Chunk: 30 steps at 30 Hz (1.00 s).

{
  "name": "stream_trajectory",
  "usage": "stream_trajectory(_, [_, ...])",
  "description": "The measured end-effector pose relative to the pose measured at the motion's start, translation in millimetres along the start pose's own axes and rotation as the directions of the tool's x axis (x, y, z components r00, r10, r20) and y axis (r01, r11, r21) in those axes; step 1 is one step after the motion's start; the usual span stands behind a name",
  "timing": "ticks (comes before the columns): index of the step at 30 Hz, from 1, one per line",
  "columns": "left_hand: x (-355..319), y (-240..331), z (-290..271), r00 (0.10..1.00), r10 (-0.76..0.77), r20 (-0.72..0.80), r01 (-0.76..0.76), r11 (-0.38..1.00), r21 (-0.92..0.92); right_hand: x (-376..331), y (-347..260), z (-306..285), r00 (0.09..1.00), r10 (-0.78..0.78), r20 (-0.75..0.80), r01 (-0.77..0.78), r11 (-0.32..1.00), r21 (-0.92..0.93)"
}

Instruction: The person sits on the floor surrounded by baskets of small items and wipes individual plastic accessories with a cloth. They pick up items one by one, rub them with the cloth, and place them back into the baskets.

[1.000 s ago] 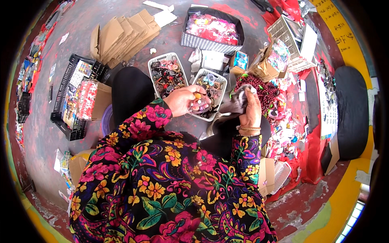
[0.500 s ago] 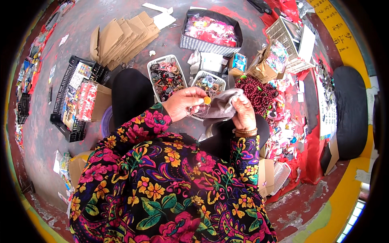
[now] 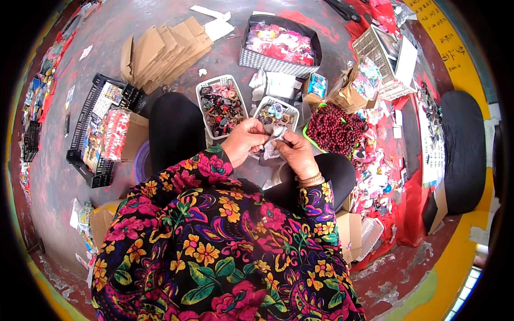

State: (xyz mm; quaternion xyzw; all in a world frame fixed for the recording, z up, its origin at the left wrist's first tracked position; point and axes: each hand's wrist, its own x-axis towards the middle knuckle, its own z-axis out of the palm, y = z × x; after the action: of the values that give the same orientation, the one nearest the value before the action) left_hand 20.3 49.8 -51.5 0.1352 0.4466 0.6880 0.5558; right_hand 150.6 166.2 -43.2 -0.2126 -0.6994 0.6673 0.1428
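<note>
Over my lap, my two hands meet at a crumpled grey cloth [image 3: 274, 143]. My right hand [image 3: 301, 156] is closed on the cloth, thumb on top. My left hand [image 3: 243, 142] pinches at the cloth's left side; whatever lies between its fingers is mostly hidden. Just beyond my hands stands a white basket [image 3: 199, 100] of mixed small dark and pink pieces. Beside it on the right is a smaller white basket [image 3: 295, 109] with small assorted pieces. Dark red bead strands [image 3: 337, 128] are heaped in a green-rimmed tray right of my right hand.
Flattened cardboard [image 3: 160, 53] lies far left, near a black crate [image 3: 80, 152]. A patterned bin [image 3: 278, 61] of pink packets stands at the back. Small cartons [image 3: 313, 88] and a cream crate [image 3: 393, 69] stand at right. Loose items cover red cloth [image 3: 412, 198] there.
My right hand has come left and down, bringing the grey cloth against my left hand. The yellow round piece that showed at my left fingertips is now out of sight.
</note>
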Motion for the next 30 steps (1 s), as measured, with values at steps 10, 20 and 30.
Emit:
stream_trajectory(10, [-5.3, 5.5, 4.3, 0.996, -0.053, 0.074, 0.05, 0.998, 0.03, -0.4, -7.4, 6.5, 0.977, 0.051, -0.207, -0.04, 0.998, 0.057])
stream_trajectory(20, [-2.7, 13.5, -0.3, 0.989, -0.039, 0.145, 0.059, 0.989, -0.134, 1.6, -4.9, 1.3, 0.979, 0.19, -0.077, -0.093, 0.744, 0.662])
stream_trajectory(30, [-5.8, 9.3, 4.5, 0.973, -0.119, 0.2, 0.136, 0.988, -0.076, -2.7, -10.0, 10.1, 0.997, -0.011, -0.079, 0.044, 0.907, 0.419])
